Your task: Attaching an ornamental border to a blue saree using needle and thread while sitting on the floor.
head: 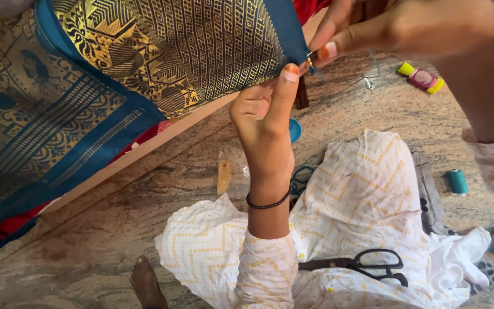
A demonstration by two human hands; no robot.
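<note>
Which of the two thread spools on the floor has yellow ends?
The magenta spool near the right hand, lying on the stone floor. The other spool is plain teal.

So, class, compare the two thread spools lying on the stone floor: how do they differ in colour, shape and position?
The teal spool is one plain colour; the pink spool has yellow ends. The teal spool looks short and stubby, the pink spool longer and slimmer. The teal spool lies beside the white patterned garment; the pink spool lies farther off, close under the right hand. Both lie on the stone floor, untouched.
</note>
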